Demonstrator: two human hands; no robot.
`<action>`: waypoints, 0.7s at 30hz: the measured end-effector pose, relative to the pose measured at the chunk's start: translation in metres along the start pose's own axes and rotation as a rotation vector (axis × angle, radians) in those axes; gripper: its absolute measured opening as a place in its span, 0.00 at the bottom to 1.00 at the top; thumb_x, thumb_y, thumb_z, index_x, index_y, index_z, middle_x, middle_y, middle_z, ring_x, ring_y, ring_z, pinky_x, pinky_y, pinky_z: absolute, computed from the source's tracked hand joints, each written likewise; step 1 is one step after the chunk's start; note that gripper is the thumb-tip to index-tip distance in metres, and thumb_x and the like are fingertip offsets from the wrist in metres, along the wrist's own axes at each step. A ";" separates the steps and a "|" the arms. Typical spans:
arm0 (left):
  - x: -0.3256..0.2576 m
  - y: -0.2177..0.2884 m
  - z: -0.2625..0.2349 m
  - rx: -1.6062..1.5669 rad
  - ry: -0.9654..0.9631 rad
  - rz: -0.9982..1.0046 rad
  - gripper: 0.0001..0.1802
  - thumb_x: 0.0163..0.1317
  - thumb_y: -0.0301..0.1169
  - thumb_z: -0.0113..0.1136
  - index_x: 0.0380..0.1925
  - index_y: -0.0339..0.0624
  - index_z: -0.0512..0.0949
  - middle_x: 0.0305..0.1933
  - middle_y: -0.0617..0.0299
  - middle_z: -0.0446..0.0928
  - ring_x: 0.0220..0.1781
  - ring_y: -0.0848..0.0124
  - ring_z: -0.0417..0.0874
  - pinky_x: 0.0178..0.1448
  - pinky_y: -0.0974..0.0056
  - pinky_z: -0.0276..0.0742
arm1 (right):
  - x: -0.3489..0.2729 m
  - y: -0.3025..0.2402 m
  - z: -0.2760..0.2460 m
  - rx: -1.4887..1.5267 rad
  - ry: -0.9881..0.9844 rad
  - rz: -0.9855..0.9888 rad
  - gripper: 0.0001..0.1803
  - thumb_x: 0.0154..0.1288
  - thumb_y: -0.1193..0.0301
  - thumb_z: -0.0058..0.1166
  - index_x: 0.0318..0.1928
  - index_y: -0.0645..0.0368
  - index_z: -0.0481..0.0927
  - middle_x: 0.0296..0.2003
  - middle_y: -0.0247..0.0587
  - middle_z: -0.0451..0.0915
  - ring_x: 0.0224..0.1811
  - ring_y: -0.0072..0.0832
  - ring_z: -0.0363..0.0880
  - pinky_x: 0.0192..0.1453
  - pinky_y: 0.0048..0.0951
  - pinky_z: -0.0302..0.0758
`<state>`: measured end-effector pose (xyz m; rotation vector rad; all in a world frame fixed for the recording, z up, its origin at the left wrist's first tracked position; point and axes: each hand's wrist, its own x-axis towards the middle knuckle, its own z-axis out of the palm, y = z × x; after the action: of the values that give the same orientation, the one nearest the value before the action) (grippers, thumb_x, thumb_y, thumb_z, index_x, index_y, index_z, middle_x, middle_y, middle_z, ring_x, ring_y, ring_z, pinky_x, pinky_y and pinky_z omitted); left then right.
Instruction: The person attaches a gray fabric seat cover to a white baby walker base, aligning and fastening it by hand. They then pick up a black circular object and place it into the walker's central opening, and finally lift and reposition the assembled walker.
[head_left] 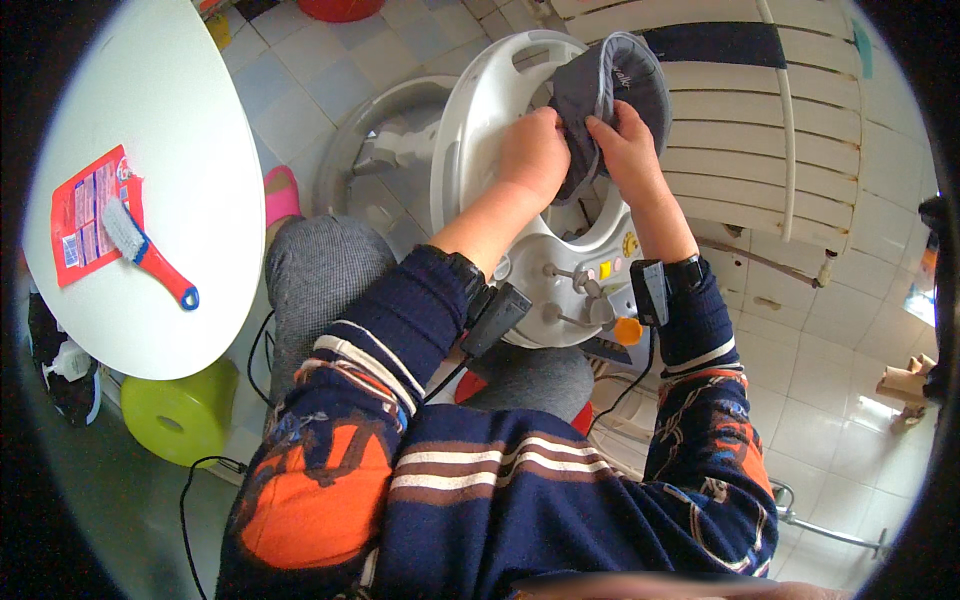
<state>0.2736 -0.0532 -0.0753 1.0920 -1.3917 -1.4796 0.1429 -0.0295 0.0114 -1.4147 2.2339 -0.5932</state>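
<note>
My left hand point(538, 152) is closed on the near left edge of a dark grey padded fabric seat point(638, 82). On the other side of the same edge, my right hand point(630, 142) pinches the fabric between thumb and fingers. The seat rises partly out of the opening in a white plastic baby walker point(465, 130), and its lower part drops into that opening. Closer to me, the walker's toy tray point(535, 285) carries yellow, pink and orange pieces and grey knobs. A black device is strapped to each of my wrists.
A white table point(190, 80) at the left bears a red-handled brush point(150, 255) and a red packet point(80, 220). Below it stands a lime green stool point(180, 415). Beyond the walker, a white radiator point(720, 110) carries a dark cloth point(715, 45). Black cables hang near my legs.
</note>
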 end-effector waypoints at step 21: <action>0.002 0.006 -0.005 -0.068 -0.091 -0.158 0.13 0.64 0.30 0.53 0.41 0.32 0.81 0.40 0.38 0.83 0.47 0.42 0.84 0.54 0.47 0.79 | -0.002 -0.018 -0.001 0.171 -0.037 0.079 0.20 0.69 0.71 0.57 0.58 0.69 0.74 0.47 0.39 0.82 0.46 0.22 0.78 0.50 0.24 0.76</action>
<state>0.2772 -0.0572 -0.0695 1.1247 -1.3316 -1.6968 0.1564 -0.0347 0.0224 -1.2370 2.1432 -0.7069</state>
